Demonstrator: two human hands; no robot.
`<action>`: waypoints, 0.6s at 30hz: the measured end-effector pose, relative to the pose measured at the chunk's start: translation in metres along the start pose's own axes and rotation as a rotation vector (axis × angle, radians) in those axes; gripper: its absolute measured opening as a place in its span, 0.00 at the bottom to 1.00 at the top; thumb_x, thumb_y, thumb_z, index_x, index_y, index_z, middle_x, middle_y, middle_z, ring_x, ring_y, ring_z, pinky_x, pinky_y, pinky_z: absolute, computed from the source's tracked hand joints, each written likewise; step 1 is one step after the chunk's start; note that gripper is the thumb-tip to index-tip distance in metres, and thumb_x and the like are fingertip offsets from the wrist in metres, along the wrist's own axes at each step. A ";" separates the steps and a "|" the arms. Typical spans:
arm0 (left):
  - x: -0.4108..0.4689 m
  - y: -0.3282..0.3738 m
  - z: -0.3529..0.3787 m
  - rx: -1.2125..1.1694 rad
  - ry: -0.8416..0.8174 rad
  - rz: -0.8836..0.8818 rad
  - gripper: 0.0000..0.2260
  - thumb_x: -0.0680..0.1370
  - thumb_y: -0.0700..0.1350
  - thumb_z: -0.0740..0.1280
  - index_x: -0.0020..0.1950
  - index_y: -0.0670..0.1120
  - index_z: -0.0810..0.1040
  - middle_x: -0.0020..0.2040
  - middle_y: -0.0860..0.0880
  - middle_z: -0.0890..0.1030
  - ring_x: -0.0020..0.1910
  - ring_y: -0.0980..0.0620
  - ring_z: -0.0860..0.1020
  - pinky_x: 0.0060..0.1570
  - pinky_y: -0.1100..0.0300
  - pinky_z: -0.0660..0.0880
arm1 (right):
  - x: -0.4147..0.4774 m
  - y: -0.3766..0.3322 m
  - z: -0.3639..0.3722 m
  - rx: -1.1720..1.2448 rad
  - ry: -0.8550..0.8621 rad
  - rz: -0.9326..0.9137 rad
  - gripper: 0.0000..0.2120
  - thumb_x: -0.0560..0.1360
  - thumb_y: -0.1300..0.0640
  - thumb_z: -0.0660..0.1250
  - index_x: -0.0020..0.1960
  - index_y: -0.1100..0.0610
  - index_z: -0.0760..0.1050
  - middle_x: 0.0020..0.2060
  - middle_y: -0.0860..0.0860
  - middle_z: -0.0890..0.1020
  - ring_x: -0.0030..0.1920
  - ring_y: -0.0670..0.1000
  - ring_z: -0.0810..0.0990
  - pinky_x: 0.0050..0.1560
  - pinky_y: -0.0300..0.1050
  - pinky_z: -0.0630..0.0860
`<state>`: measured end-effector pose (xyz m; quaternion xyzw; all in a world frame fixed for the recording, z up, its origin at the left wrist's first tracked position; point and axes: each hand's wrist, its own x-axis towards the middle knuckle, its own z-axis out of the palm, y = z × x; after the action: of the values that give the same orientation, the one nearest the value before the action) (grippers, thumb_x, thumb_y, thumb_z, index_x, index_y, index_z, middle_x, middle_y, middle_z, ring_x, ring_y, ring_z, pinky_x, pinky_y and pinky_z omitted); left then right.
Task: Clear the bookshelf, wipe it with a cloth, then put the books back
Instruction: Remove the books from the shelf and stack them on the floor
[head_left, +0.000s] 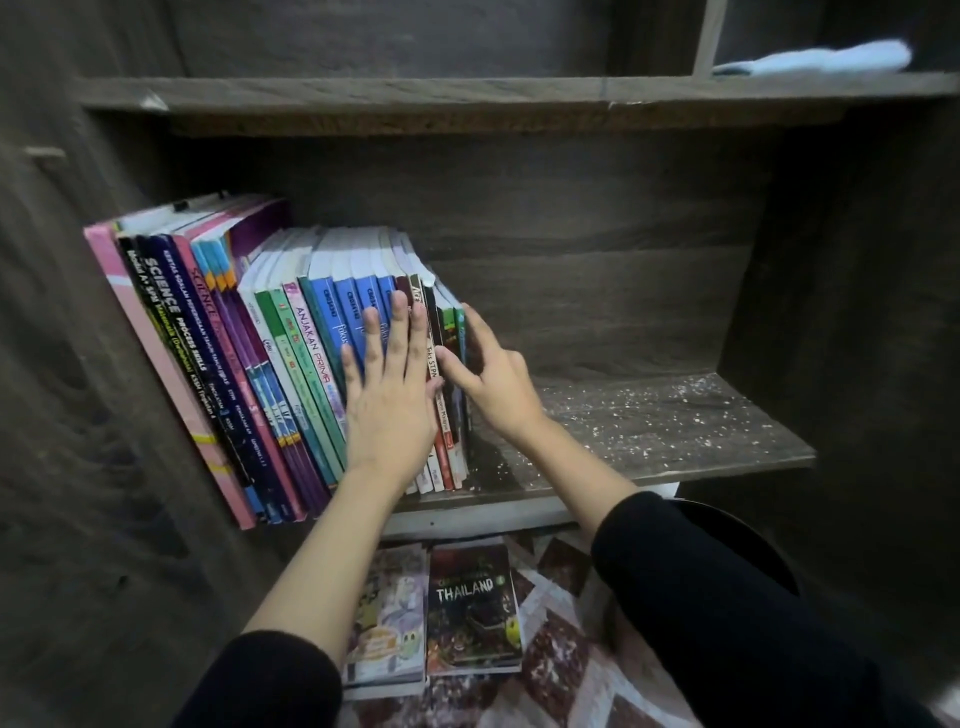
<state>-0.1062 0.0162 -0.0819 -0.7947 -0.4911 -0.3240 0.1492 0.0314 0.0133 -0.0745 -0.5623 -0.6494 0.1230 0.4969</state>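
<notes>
Dark wood-grain bookshelf (467, 93), seen from close up: the row of books (234, 364) fills the left half of the middle shelf board (649, 421), packed against the left wall and leaning that way. From the row's last cover to the right wall the board lies bare, speckled with pale flecks right out to its front edge, so there is open room on that side.

The left hand (387, 400) lies flat on the spines near the right end of the row, fingers straight and slightly spread. The right hand (498, 384) is just beside it, thumb on the spines and forefinger along the outer cover, pinching the thin end books (451, 325).

Spines read "SCIENCE PROCESS SKILLS", "ANJAKAN PRIMA" and, on four blue spines (324, 306), "fokus".

One light-blue cloth (815, 57) rests in the upper right compartment, near its front edge. Below the shelf's front edge, two books lie face up on a patterned floor, side by side: a dark one titled "THAILAND" (472, 608) and a pale illustrated one (387, 618).
</notes>
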 end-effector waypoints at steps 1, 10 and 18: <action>0.000 0.000 0.000 -0.006 0.003 0.003 0.37 0.82 0.49 0.54 0.69 0.51 0.21 0.69 0.53 0.20 0.69 0.50 0.24 0.72 0.44 0.36 | -0.001 -0.001 0.001 0.006 -0.001 0.000 0.32 0.77 0.40 0.61 0.77 0.48 0.55 0.56 0.56 0.82 0.57 0.55 0.80 0.61 0.55 0.75; -0.001 -0.003 0.004 -0.001 0.071 0.038 0.38 0.81 0.49 0.56 0.71 0.51 0.24 0.71 0.52 0.23 0.71 0.50 0.26 0.72 0.45 0.35 | -0.007 0.004 0.004 0.022 0.044 0.004 0.29 0.77 0.53 0.65 0.75 0.52 0.60 0.51 0.53 0.83 0.42 0.50 0.81 0.52 0.51 0.79; 0.000 -0.008 0.008 -0.001 0.104 0.067 0.37 0.81 0.49 0.55 0.72 0.51 0.25 0.71 0.52 0.23 0.71 0.50 0.26 0.71 0.47 0.34 | -0.011 0.009 0.023 0.120 0.005 0.141 0.33 0.76 0.53 0.68 0.75 0.50 0.55 0.58 0.55 0.80 0.55 0.54 0.80 0.59 0.48 0.75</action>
<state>-0.1106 0.0244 -0.0886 -0.7928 -0.4556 -0.3600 0.1851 0.0177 0.0164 -0.0975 -0.5760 -0.5984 0.1949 0.5216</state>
